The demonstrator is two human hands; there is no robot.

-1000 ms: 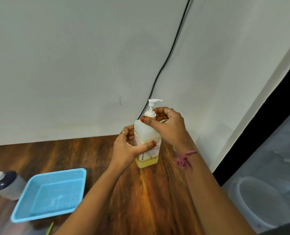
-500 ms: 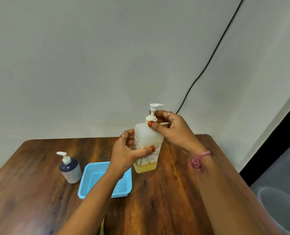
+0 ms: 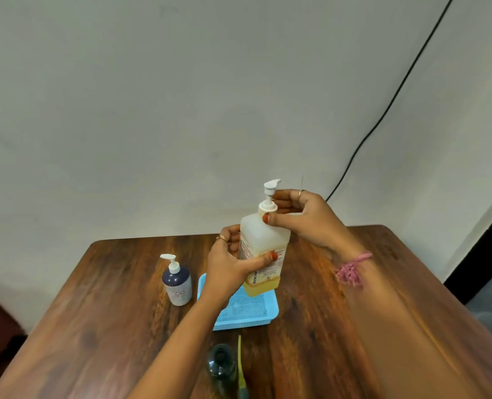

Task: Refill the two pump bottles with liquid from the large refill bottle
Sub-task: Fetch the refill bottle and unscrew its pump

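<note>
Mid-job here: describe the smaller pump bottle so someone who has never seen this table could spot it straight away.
On the wooden table, look just left of the blue mesh tray. The small pump bottle stands there upright and untouched. Unlike the tall translucent bottle with yellow liquid held in both hands, it is short, rounded, dark blue on top and pale below, with a white pump.

Both hands wear red nail polish and a ring each, the right wrist a pink braided thread bracelet [image 3: 352, 270].
</note>
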